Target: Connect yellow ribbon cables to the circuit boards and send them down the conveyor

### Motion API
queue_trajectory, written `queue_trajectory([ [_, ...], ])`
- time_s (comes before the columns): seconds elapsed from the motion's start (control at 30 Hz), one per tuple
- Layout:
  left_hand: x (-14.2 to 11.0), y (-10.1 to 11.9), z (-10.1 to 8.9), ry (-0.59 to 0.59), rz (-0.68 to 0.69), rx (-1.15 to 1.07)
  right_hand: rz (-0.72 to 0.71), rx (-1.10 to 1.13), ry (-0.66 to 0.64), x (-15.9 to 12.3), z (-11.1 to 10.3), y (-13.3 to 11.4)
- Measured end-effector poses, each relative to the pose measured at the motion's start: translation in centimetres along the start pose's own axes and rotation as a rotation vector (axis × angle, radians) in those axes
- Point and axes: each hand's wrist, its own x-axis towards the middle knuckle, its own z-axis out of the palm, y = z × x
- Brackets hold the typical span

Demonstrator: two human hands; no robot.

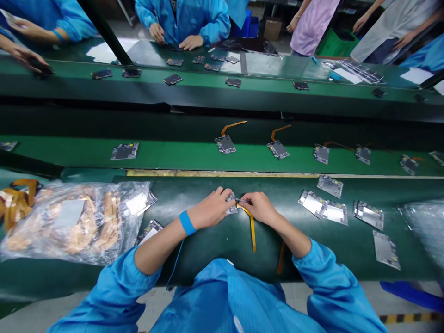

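Green bench (208,247): ribbon (253,231) points bodyward, left hand (214,210) grips board (232,210), right hand (262,208) pinches tool (245,201).

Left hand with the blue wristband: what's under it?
Under the left hand, a small grey circuit board shows in part; its remainder, and anything beneath the palm, is covered and cannot be seen.

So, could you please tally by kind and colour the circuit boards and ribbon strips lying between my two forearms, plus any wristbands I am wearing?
Circuit board, partly hidden by the left hand: 1
Yellow ribbon strip: 1
Brown ribbon strip: 1
Blue wristband, on the left wrist: 1
Total: 4
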Motion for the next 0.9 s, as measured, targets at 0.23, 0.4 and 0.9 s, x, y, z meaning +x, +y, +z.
queue_trajectory([
  [0.23,-0.6,-0.2,1.1,0.095,0.036,0.029,0.018,-0.159,-0.058,0.7,-0.8,-1.1],
  [0.4,-0.6,0.0,1.2,0.091,0.053,0.083,0.037,-0.216,-0.083,0.9,-0.9,-1.4],
  [0.9,-0.2,0.7,1.1,0.029,0.024,0.172,-0.148,-0.228,-0.052,0.0,-1.3,-1.4],
])
